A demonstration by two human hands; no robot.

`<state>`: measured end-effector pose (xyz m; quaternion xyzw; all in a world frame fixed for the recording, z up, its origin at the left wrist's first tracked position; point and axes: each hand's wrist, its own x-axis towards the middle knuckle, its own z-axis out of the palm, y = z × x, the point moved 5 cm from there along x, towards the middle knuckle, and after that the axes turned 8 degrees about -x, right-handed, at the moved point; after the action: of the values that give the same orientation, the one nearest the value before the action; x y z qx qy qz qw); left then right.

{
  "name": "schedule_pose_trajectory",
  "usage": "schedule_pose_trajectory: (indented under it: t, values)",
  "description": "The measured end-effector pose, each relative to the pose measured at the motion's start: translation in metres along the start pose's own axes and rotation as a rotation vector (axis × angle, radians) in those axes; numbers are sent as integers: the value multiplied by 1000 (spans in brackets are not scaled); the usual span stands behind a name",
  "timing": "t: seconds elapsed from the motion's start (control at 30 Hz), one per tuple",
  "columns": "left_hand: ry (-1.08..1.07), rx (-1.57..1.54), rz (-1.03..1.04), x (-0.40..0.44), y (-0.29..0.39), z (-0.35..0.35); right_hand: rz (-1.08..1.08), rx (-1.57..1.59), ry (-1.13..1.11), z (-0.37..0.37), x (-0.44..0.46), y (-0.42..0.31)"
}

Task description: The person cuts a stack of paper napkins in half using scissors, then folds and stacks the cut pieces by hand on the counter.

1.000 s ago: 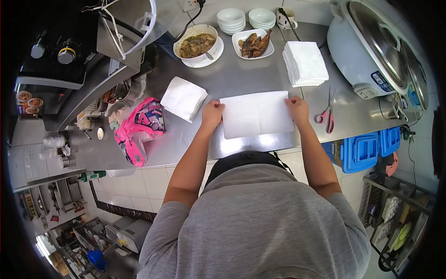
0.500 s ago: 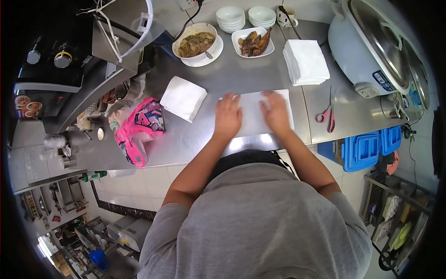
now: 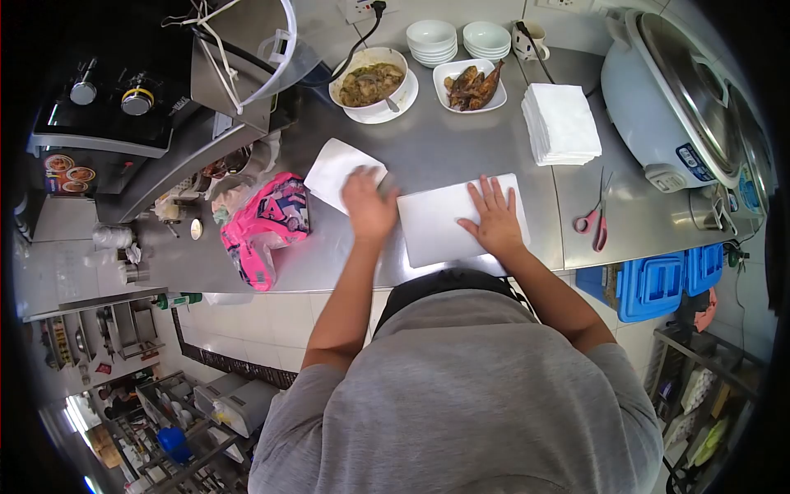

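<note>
Head view: 1 white sheet point(image 3: 429, 229), 2 white stacks (left stack point(image 3: 332, 170), right stack point(image 3: 563, 123)), 1 pair of scissors point(image 3: 600, 226). Sheet lies by table's point(image 3: 461, 152) near edge, between the stacks; long axis left-right, right end angled toward far edge. Right hand point(image 3: 495, 221): open, palm down on sheet, fingers spread, pointing to far edge. Left hand point(image 3: 368, 207): blurred, at left stack's right corner; grip cannot be told.

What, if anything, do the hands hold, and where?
Nothing in the right hand, flat on the white sheet; for the blurred left hand, at the left stack, I cannot tell.
</note>
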<state>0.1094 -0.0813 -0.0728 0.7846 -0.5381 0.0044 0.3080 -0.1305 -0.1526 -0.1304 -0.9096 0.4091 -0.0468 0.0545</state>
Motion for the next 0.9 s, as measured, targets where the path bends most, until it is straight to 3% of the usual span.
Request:
schedule_pose_trajectory:
  t: [0.07,0.17,0.37,0.67,0.9]
  values:
    - [-91,-30,-128,10,-37,-11,41,10,0,-1,2,-2]
    - [-165,-12,-133,23,-57,-16,74,22,4,-3,7,-2]
    - [-135,-185,-221,33,-89,-20,73,26,9,-3,6,-2]
    - [-162,-710,-472,25,-112,-22,72,46,23,-1,5,0]
    - [-123,-784,-533,17,-121,-17,66,26,40,-1,5,-2]
